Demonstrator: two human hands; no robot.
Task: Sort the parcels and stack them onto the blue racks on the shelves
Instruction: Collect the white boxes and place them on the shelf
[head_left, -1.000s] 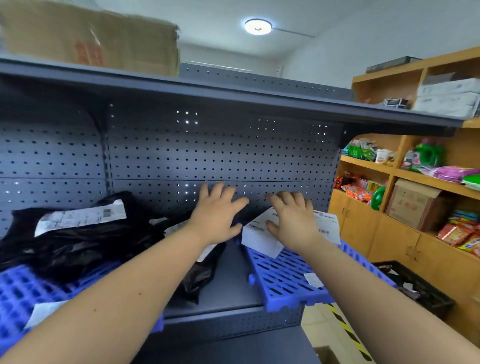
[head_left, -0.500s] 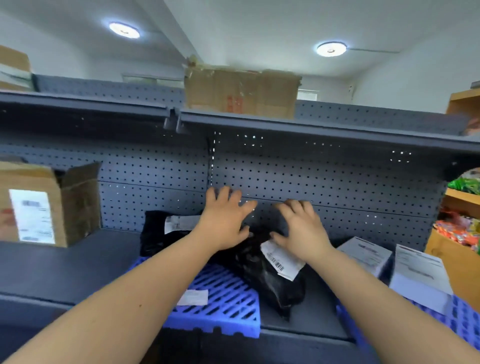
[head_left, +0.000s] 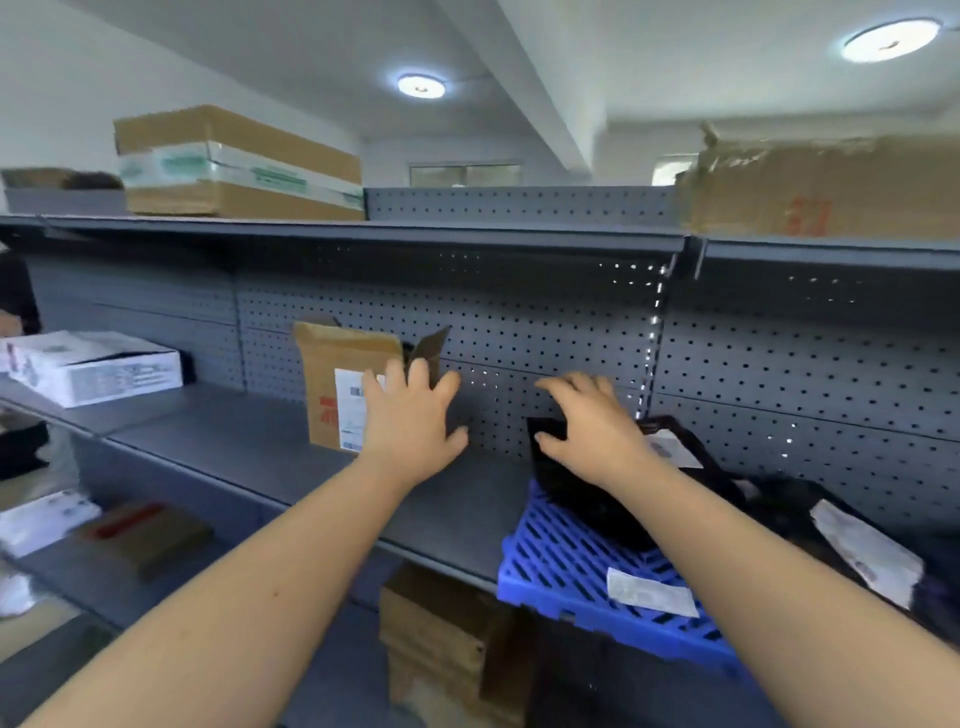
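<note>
I see the left hand (head_left: 410, 421) open, fingers spread and straight, held in front of the open brown cardboard box with a white label (head_left: 335, 387), which stands upright on the grey metal shelf (head_left: 249, 441). The right hand (head_left: 592, 428) is also open, fingers loosely extended, over the upper end of the black plastic parcel bag (head_left: 584, 499); motion blur prevents me from confirming contact. This bag lies on the blue slatted plastic rack (head_left: 566, 564), which sits on the same shelf, right of the box.
</note>
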